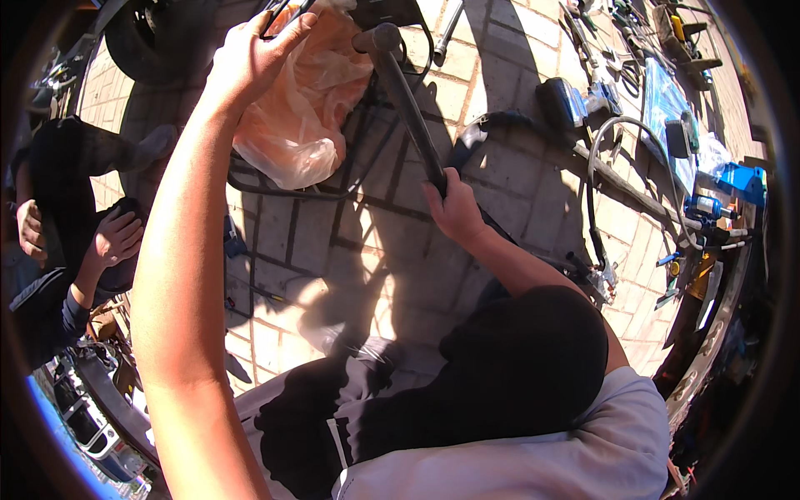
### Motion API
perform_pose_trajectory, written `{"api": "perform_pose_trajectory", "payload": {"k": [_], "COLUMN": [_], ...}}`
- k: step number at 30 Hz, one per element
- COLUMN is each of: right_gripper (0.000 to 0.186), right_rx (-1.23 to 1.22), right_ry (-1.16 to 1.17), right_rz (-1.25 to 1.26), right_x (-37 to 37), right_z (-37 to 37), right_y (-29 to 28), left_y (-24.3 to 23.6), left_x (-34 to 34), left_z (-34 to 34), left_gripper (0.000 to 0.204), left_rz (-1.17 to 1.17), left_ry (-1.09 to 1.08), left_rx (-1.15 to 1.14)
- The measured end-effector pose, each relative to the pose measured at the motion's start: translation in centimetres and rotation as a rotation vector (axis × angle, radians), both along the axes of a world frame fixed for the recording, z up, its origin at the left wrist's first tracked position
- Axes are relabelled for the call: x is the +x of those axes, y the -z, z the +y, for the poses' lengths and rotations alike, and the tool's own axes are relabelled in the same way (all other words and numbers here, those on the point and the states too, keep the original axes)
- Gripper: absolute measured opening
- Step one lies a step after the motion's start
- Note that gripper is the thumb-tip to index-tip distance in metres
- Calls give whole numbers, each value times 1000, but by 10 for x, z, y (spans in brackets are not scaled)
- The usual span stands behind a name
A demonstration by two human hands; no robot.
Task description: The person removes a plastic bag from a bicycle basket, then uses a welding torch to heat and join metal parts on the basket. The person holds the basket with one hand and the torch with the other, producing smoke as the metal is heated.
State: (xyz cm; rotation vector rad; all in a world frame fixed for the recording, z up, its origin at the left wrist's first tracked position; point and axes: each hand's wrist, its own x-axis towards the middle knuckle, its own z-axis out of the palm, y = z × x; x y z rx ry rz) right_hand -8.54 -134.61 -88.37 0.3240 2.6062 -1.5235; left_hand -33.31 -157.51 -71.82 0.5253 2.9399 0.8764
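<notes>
My right hand (454, 210) is closed round the dark handle of a hammer (408, 108), whose head points up and away from me. Near the top edge, my left hand (254, 60) is closed on a thin dark metal piece (283, 15), partly cut off by the frame. Right beside that hand and below the hammer's head, a crumpled plastic bag (300, 117), whitish and orange, lies over a dark metal frame (337, 197). What lies under the bag is hidden.
A tyre (162, 42) stands at the far left. Another person's hand (117, 237) shows at left. To the right lie a black hose (593, 167), a blue bottle jack (708, 208), a blue plastic packet (667, 117) and several tools on the paving (521, 208).
</notes>
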Motion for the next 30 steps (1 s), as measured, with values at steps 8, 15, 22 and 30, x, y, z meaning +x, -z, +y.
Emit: {"api": "perform_pose_trajectory", "payload": {"k": [8, 15, 22, 30], "right_gripper": [39, 39, 43, 44], "right_rx": [-14, 195, 5, 155], "right_ry": [-33, -78, -9, -66], "right_rz": [-21, -117, -229, -371], "right_x": [-4, -17, 17, 19], "right_z": [4, 3, 41, 70], "right_y": [18, 5, -19, 3], "left_y": [0, -3, -3, -6], "left_x": [-4, 0, -25, 12], "left_z": [-2, 3, -25, 13], "left_gripper": [73, 62, 64, 66], "left_rz": [18, 26, 187, 688], "left_ry": [15, -28, -58, -48], "left_rx": [-14, -66, -311, -720]}}
